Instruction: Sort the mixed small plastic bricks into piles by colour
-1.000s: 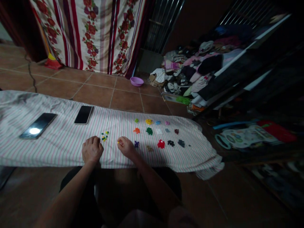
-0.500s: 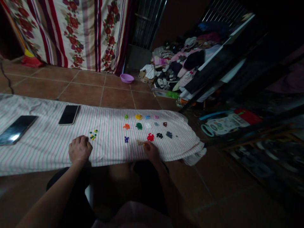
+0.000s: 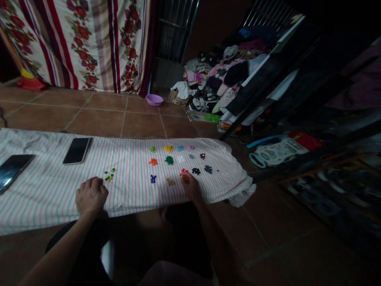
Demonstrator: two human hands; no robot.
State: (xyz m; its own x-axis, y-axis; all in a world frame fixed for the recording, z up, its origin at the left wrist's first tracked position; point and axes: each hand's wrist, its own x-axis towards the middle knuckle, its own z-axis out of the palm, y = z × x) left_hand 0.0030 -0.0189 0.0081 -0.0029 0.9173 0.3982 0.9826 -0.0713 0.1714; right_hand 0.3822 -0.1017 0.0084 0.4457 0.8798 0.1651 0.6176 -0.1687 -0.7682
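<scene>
My right hand (image 3: 190, 185) pinches a small yellow piece (image 3: 181, 176) just over the red pieces (image 3: 184, 171), partly covering them. Left of it lies a pile of beige pieces (image 3: 170, 181), and to its right are black pieces (image 3: 196, 171). My left hand (image 3: 91, 194) rests palm down on the striped cloth (image 3: 131, 190), its fingers loosely bent and slightly apart, with no object showing in it. Close beyond its fingertips is a mixed group of green and yellow pieces (image 3: 109, 175). Purple pieces (image 3: 153, 178) lie between the two hands.
More small piles, sorted by colour, include orange (image 3: 152, 161), dark green (image 3: 169, 160), yellow (image 3: 168, 148) and dark grey (image 3: 208, 169). Two phones (image 3: 77, 151) lie at the left. Beyond the table are a purple basin (image 3: 154, 100) and a clothes heap (image 3: 220, 75).
My right hand has moved from beside the beige pile to over the red pieces, still pinching the yellow piece. The beige pile is now uncovered. The view has shifted slightly.
</scene>
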